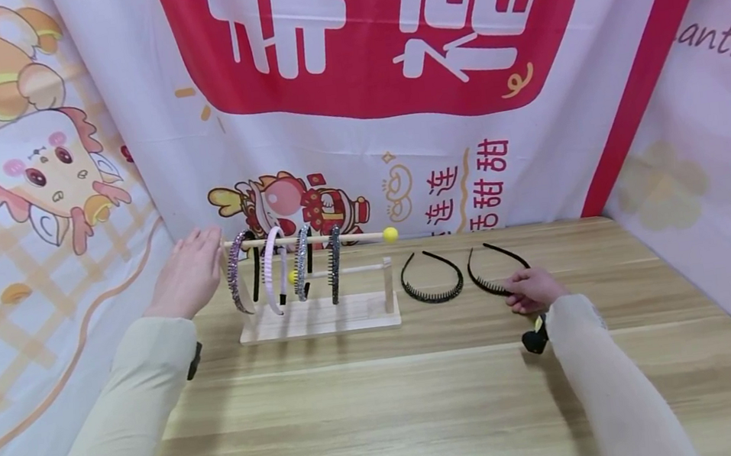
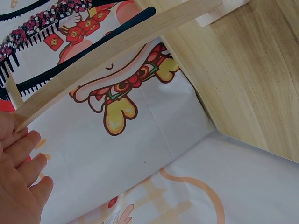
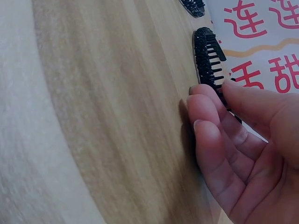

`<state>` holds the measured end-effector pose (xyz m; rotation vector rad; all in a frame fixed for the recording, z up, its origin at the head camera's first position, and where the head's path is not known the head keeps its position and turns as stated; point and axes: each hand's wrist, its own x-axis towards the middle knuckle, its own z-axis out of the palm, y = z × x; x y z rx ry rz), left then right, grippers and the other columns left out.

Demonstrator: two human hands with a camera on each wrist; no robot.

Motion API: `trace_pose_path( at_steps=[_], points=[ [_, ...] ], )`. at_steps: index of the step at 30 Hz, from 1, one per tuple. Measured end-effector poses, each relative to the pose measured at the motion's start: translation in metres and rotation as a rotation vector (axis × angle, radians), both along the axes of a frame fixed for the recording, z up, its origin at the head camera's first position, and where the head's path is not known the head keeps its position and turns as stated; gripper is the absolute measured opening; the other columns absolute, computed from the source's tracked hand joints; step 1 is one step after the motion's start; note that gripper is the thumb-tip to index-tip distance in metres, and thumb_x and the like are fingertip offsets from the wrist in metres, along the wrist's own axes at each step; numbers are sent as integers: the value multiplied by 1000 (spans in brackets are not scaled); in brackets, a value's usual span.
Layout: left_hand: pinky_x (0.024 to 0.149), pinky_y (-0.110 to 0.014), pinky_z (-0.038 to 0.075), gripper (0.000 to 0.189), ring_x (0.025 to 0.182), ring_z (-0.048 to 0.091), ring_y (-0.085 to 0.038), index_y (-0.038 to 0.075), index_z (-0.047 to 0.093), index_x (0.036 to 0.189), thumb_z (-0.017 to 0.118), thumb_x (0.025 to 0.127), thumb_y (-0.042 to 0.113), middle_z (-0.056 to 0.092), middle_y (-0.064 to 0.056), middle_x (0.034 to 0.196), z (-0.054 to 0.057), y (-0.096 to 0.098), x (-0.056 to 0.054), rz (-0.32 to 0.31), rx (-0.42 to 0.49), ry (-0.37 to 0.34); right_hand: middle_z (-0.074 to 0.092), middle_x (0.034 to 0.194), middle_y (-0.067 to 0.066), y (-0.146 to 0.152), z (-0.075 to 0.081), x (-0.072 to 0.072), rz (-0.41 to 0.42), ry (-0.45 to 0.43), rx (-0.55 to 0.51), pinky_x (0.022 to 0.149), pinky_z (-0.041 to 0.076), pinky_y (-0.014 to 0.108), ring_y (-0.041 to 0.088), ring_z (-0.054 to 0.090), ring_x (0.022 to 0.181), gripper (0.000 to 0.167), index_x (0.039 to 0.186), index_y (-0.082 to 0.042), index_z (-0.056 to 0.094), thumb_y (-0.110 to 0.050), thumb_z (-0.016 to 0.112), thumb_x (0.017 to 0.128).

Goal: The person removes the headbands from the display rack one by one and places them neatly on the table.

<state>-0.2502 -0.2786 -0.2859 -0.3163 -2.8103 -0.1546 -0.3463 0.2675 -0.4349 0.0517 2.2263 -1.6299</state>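
At the right, my right hand (image 1: 534, 289) pinches the front of a black toothed headband (image 1: 484, 283) between thumb and fingers. The right wrist view shows its glittery outer side and comb teeth (image 3: 205, 56) beyond the fingertips. A second black headband (image 1: 435, 297) lies on the table just left of it. My left hand (image 1: 189, 273) touches the left end of a wooden headband rack (image 1: 323, 327), fingers extended against the top of its upright (image 2: 107, 56). Along the rack's upper bar hang a purple sparkly headband (image 1: 235, 276), a pink one (image 1: 269, 275), a silver one (image 1: 302, 263) and a dark grey one (image 1: 334, 263).
The rack stands near the back of a wooden table (image 1: 376, 411). Its upper bar ends in a yellow ball (image 1: 390, 235), and a lower bar has another yellow ball (image 1: 293, 277). Printed cloth (image 1: 399, 169) hangs behind the table and along both sides.
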Motion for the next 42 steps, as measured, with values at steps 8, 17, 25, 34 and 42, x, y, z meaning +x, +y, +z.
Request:
trace_pose_path(
  at_steps=[8, 17, 25, 34, 42],
  points=[
    [109, -54, 8, 46, 129, 20, -47, -11, 26, 138, 32, 100, 13, 29, -32, 139, 0, 0, 0, 0, 2, 1, 64, 69, 6, 3, 0, 1, 19, -1, -9, 50, 52, 22, 11, 60, 54, 21, 105, 6, 50, -12, 52, 94],
    [109, -53, 7, 47, 130, 18, -47, -11, 25, 139, 32, 100, 14, 27, -31, 140, 0, 0, -1, 2, 5, -12, 60, 65, 8, 5, 7, -5, 0, -7, -122, 45, 47, 19, 10, 54, 48, 31, 116, 14, 40, -6, 49, 94],
    [109, -53, 7, 47, 130, 19, -47, -11, 25, 139, 33, 100, 13, 28, -31, 139, -1, 0, -1, -1, 12, -7, 65, 80, 14, 2, 35, -10, 62, 189, 83, 56, 55, 27, 12, 60, 59, 38, 118, 15, 43, -13, 52, 94],
    [109, -53, 6, 47, 130, 18, -47, -11, 24, 139, 31, 100, 15, 26, -31, 140, 0, 0, 0, -2, 14, -13, 64, 87, 16, -18, 72, -14, 98, 263, 123, 67, 57, 37, 18, 63, 63, 38, 122, 10, 46, -16, 53, 94],
    [109, -53, 7, 47, 130, 18, -47, -11, 24, 139, 33, 100, 15, 27, -31, 140, 0, 1, 0, -1, 9, -12, 59, 98, 18, -43, 102, -11, 110, 298, 140, 75, 55, 41, 23, 64, 72, 38, 123, 7, 47, -18, 53, 94]
  ],
)
